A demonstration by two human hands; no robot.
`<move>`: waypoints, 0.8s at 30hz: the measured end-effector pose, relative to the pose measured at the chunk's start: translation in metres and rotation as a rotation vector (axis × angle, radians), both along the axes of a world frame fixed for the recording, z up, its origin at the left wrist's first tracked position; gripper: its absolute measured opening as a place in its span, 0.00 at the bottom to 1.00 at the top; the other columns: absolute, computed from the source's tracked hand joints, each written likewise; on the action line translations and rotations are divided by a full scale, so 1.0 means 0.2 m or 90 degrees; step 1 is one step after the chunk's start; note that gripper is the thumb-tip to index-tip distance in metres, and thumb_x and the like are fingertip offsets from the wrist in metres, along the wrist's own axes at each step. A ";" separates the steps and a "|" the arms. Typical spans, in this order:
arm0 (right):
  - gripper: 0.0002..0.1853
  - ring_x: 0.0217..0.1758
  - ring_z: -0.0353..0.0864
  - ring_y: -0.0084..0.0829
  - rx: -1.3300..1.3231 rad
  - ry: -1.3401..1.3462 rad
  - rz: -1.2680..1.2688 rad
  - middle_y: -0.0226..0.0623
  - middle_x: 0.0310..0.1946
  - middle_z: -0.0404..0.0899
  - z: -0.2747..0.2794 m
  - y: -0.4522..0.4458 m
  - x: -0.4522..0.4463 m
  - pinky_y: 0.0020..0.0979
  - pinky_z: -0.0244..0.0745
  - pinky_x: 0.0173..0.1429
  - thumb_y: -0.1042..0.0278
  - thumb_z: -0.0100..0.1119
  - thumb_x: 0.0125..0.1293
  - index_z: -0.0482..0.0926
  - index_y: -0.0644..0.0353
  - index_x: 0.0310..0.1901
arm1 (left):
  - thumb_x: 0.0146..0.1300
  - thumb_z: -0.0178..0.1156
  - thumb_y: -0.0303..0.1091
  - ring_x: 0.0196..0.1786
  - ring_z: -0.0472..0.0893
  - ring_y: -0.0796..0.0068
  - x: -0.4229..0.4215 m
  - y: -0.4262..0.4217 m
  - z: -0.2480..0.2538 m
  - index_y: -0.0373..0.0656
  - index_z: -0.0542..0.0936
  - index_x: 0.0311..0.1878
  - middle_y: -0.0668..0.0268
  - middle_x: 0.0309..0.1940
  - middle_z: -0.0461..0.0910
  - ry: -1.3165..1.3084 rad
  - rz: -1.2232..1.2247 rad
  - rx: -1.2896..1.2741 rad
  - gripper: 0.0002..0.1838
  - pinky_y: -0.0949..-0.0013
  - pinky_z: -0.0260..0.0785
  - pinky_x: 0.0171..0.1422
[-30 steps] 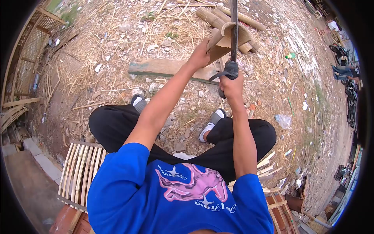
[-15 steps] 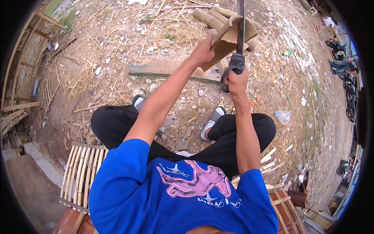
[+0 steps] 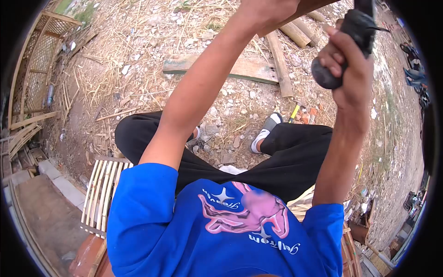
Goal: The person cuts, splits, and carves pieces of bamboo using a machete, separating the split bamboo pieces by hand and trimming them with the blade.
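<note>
At the top edge, my left hand (image 3: 272, 10) is on the bamboo piece (image 3: 302, 11), with most of its fingers cut off or hidden. My right hand (image 3: 348, 60) is wrapped round the black handle of a large blade (image 3: 363, 5); the blade runs out of view at the top. Below the hands, a flat wooden board (image 3: 226, 67) lies on the ground, and a narrower wooden strip (image 3: 280, 64) lies against its right end. Behind them are cut bamboo pieces (image 3: 295, 33).
A slatted bamboo rack (image 3: 104, 194) stands at the lower left, near grey blocks (image 3: 69, 193). A lattice frame (image 3: 39, 60) is at the far left. A yellow-green handled tool (image 3: 294, 112) lies beside my right foot. Motorcycles and part of a person (image 3: 414, 74) are at the far right.
Both hands have come up and closer to the camera, with the right one also moving right. The bamboo piece and the blade have risen, mostly out of view.
</note>
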State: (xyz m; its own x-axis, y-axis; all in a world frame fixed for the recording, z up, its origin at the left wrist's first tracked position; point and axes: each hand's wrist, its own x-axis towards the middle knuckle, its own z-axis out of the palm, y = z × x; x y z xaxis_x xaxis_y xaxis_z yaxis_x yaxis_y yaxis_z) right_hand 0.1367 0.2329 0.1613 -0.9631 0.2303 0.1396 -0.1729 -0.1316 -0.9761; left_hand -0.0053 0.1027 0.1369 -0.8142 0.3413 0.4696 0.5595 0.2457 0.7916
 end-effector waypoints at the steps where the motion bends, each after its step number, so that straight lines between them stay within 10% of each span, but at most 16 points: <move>1: 0.08 0.17 0.63 0.17 -0.026 -0.141 0.005 0.26 0.18 0.67 -0.36 0.02 -0.07 0.24 0.58 0.22 0.76 0.63 0.61 0.72 0.59 0.31 | 0.63 0.61 0.34 0.51 0.81 0.40 -0.07 0.01 -0.46 0.35 0.69 0.62 0.39 0.47 0.80 -0.022 -0.027 -0.008 0.26 0.50 0.74 0.54; 3: 0.08 0.16 0.65 0.17 -0.097 -0.288 -0.067 0.25 0.18 0.69 -1.01 0.07 -0.08 0.25 0.59 0.20 0.76 0.62 0.60 0.70 0.59 0.31 | 0.54 0.73 0.50 0.77 0.59 0.46 0.03 -0.27 -1.19 0.34 0.26 0.77 0.32 0.74 0.51 -0.366 -0.139 -0.289 0.70 0.59 0.53 0.80; 4: 0.07 0.16 0.65 0.17 -0.130 -0.315 -0.105 0.25 0.18 0.69 -1.02 0.13 -0.08 0.25 0.60 0.20 0.76 0.62 0.59 0.72 0.60 0.31 | 0.51 0.75 0.45 0.79 0.52 0.46 0.13 -0.42 -1.37 0.36 0.27 0.78 0.34 0.77 0.45 -0.412 -0.066 -0.210 0.70 0.59 0.45 0.83; 8: 0.07 0.14 0.61 0.16 -0.089 -0.387 -0.095 0.24 0.17 0.66 -1.00 0.26 -0.02 0.23 0.59 0.20 0.76 0.63 0.59 0.72 0.60 0.30 | 0.50 0.75 0.35 0.79 0.52 0.48 0.15 -0.58 -1.66 0.32 0.39 0.78 0.39 0.76 0.51 -0.387 0.063 -0.156 0.63 0.60 0.46 0.83; 18: 0.10 0.15 0.64 0.15 -0.068 -0.287 -0.021 0.24 0.19 0.68 -0.89 0.04 -0.05 0.21 0.58 0.18 0.76 0.66 0.60 0.72 0.59 0.32 | 0.52 0.75 0.38 0.75 0.63 0.53 -0.07 -0.03 -1.12 0.36 0.56 0.75 0.47 0.70 0.64 -0.005 -0.077 -0.105 0.51 0.57 0.55 0.78; 24: 0.17 0.18 0.67 0.17 0.040 -0.237 0.008 0.26 0.25 0.73 -0.84 -0.04 0.02 0.26 0.63 0.22 0.71 0.70 0.56 0.73 0.62 0.44 | 0.61 0.70 0.34 0.55 0.83 0.64 -0.15 -0.05 -0.92 0.37 0.73 0.64 0.55 0.51 0.83 -0.119 -0.115 -0.004 0.29 0.62 0.75 0.59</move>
State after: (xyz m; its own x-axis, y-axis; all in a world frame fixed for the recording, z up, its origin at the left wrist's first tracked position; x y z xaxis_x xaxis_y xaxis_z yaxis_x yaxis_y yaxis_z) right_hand 0.1410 0.2256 -0.0064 -0.9530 0.2205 -0.2076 0.1968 -0.0698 -0.9779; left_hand -0.0360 0.0926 -0.0480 -0.8121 0.4916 0.3144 0.4394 0.1607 0.8838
